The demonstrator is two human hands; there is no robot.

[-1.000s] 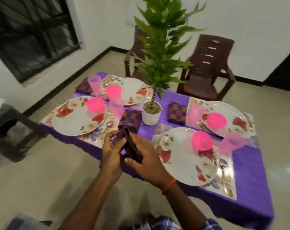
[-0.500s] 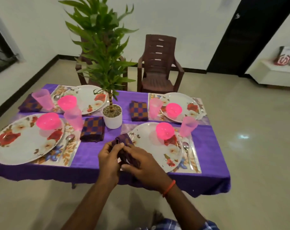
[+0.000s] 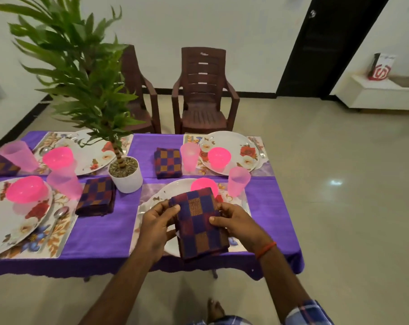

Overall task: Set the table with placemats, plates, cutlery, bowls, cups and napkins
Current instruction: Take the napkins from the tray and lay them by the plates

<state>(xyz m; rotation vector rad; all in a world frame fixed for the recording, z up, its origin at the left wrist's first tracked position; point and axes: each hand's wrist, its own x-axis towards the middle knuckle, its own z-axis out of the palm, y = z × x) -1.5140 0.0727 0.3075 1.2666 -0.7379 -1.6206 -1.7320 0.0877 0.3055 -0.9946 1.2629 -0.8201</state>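
Only thing with any printing is the red-and-white packet (image 3: 381, 69) on the white ledge far right; it has a white emblem, but any lettering is too small to read. The folded napkin (image 3: 200, 221) is a woven cloth in purple, maroon and orange checks, ribbed in the orange squares, folded into a thick rectangle. The left hand (image 3: 157, 222) and right hand (image 3: 237, 222) each grip a side edge of it, thumbs on top and fingers curled under, holding it over the near right plate (image 3: 166, 191) and the front edge of the tabletop (image 3: 105, 233). That plate is round, glossy white with red flower prints, and sits on a floral placemat (image 3: 147, 202). A translucent pink bowl (image 3: 203, 184) peeks out just behind the napkin, with a frosted pink cup (image 3: 238, 181) beside it. The tabletop wears a smooth purple cloth with a scalloped hem. Matching napkins lie flat at the left setting (image 3: 96, 195) and the far one (image 3: 167, 163). There's a metal spoon (image 3: 58, 216) beside the left plate, a plain white round plant pot (image 3: 126, 174) in the middle, and a slatted brown plastic chair (image 3: 204, 90) behind.
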